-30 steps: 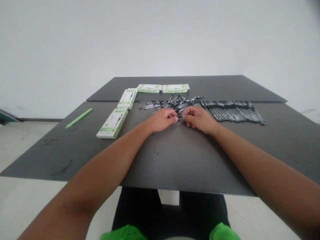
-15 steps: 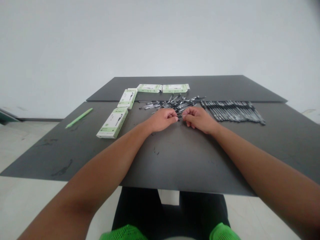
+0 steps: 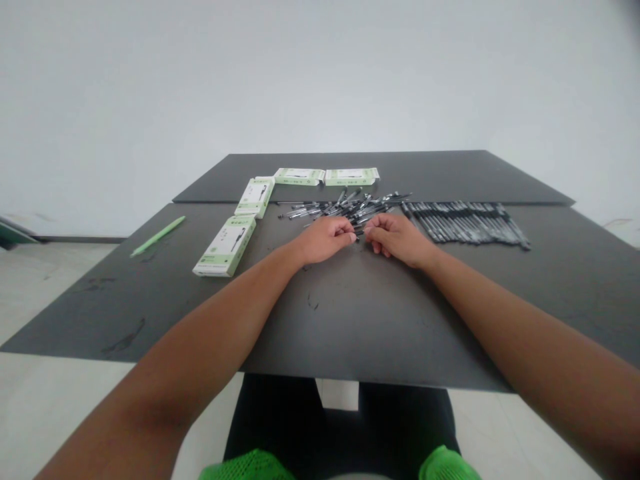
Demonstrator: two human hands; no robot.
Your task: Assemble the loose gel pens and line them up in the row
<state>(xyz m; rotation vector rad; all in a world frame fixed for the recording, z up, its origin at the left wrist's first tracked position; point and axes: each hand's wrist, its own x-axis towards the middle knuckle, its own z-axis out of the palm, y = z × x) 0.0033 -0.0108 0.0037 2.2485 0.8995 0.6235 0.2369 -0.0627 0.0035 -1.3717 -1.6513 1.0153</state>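
Observation:
My left hand (image 3: 329, 240) rests at the near edge of a loose pile of pens (image 3: 350, 205), its fingers curled in and the thumb pressed to them. Facing it, a small gap away, my right hand (image 3: 395, 238) is closed too, thumb against forefinger. Whatever either hand pinches, if anything, is too small or hidden to name. The pens are clear-barrelled with black parts and lie crisscrossed. To the right of my right hand, many similar pens form a neat side-by-side row (image 3: 465, 223).
Left of the pile stand two green-and-white pen boxes (image 3: 226, 245), (image 3: 255, 197) on the dark table (image 3: 350, 320). Two more boxes (image 3: 300, 176), (image 3: 352, 177) lie behind the pile. A light-green pen-shaped object (image 3: 159, 236) lies far left. A pale wall (image 3: 320, 73) rises behind.

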